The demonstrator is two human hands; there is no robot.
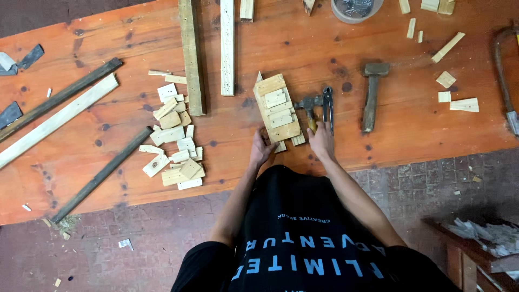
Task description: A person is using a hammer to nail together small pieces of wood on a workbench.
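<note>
A small wooden assembly (277,107), a board with short slats across it, lies on the orange-brown workbench (227,135). My left hand (261,147) holds the near end of that board. My right hand (321,139) rests just right of it, fingers around the yellow handle of a small hammer (308,106) whose dark head lies beside the board. A pair of pincers (327,107) lies right next to that hand. A small wood offcut (298,140) sits between the two hands.
A pile of several small wood blocks (175,143) lies to the left. Long battens (192,54) and dark strips (102,173) cross the bench. A bigger hammer (371,94), offcuts (464,104), a saw (505,81) and a plastic tub (356,8) sit right and back.
</note>
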